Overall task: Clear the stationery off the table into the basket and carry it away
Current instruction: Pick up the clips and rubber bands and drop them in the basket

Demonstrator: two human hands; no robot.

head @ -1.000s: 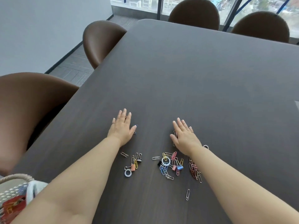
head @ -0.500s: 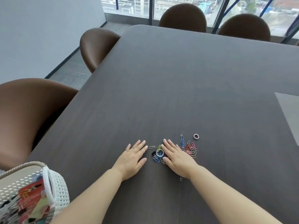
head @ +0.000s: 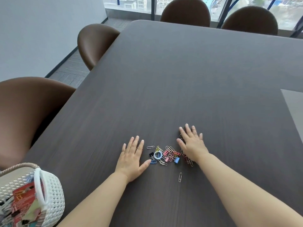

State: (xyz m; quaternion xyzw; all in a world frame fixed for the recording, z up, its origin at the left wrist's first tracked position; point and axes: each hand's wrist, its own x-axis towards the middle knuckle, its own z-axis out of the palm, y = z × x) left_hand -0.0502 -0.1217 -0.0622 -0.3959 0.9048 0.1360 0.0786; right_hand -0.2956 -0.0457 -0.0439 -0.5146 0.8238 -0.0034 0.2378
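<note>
Raking the clips together looks to be the step in hand. Both palms lie flat on the dark table (head: 196, 79), fingers straight and a little spread, holding nothing. The left hand (head: 131, 154) sits at lower centre of the frame, its thumb tip touching a blue clip (head: 153, 161) at the edge of the pile of clips (head: 168, 154). The right hand (head: 192, 145) lies just right of the pile, with several clips tucked under its heel. Between the two hands, coloured paper clips, small binder clips and a pale ring (head: 158, 155) lie loose and tangled on the wood.

To do it well, I'd bring the inner edges of the hands together, pressed low against the surface so thin wire cannot slip beneath. The lone paper clip (head: 180, 177) below the pile and the silver clip (head: 150, 147) at its upper left sit outside that sweep and want gathering in first. Clips this light would likely scatter under a quick shove, so slow pressure suits.

The white basket (head: 52, 190) sits at the lower left corner of the frame, well apart from the pile and already holding red and mixed items. Whether it stands on the table I cannot tell.
</note>
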